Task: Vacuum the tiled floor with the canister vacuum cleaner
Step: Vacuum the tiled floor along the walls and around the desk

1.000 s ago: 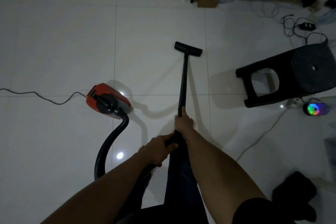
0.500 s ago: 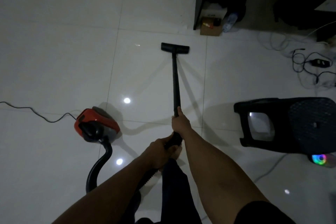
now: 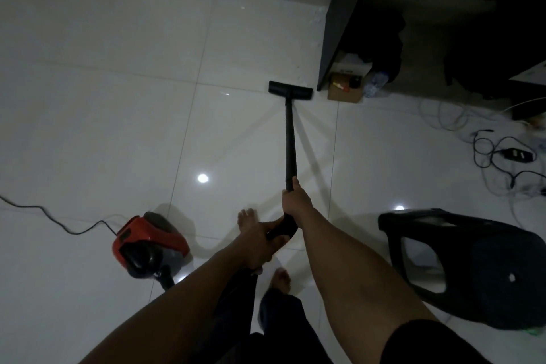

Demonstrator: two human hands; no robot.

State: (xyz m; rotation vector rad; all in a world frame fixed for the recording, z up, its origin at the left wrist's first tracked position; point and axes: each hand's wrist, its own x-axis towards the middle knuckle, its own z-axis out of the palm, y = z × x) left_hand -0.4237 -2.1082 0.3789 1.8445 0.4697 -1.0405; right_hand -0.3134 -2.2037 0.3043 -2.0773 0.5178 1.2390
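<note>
Since half a second ago the floor nozzle (image 3: 290, 91) has travelled forward across the tile and now sits just beside the foot of the dark desk panel (image 3: 339, 23), near the small cardboard box (image 3: 345, 91) and the plastic bottle (image 3: 374, 84) tucked under the desk, while the person has stepped after it, both bare feet now showing below the hands. The right hand (image 3: 295, 201) is wrapped closed around the black wand (image 3: 290, 139) at its lower end, and the left hand (image 3: 260, 241) is closed on the curved handle grip (image 3: 282, 229) just behind it; the wand runs nearly straight away from the body to the nozzle, which looks flat on the white tiled floor (image 3: 118, 127). The red canister (image 3: 149, 247) sits to the left rear, its hose (image 3: 166, 281) leaving the frame under the left forearm and its power cord (image 3: 59, 223) trailing off to the left. The main hazards, as I judge them, lie ahead and to the right: another push would knock the nozzle into the panel or box, and a sweep to the right could snag the tangle of loose cables (image 3: 496, 162) or strike the overturned black plastic stool (image 3: 472, 269). Stepping further forward may also pull the hose taut and tug the canister along.
</note>
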